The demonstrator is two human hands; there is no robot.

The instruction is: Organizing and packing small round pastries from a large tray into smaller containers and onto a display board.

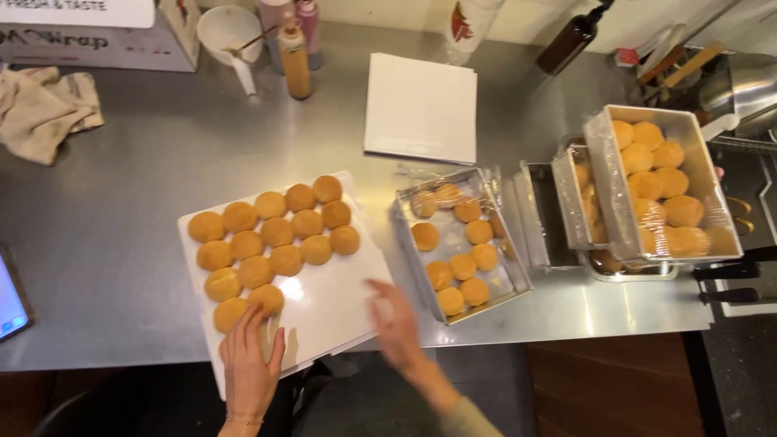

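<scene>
Both hands are hovering open: my left hand (249, 360) touching a bun (266, 299) at the board's (332, 303) near edge, my right hand (394, 318) blurred, empty beside the board. Buns seem soft, light; I'd cup their sides.

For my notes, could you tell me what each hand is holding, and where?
Left hand touches a bun on the white sheet; whether it grips is unclear. Blurred right hand holds nothing.

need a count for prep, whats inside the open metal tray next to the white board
The metal tray holds about nine golden buns on its bare floor. Loose plastic wrap blurs the far corner, so more there cannot be ruled out.
</scene>
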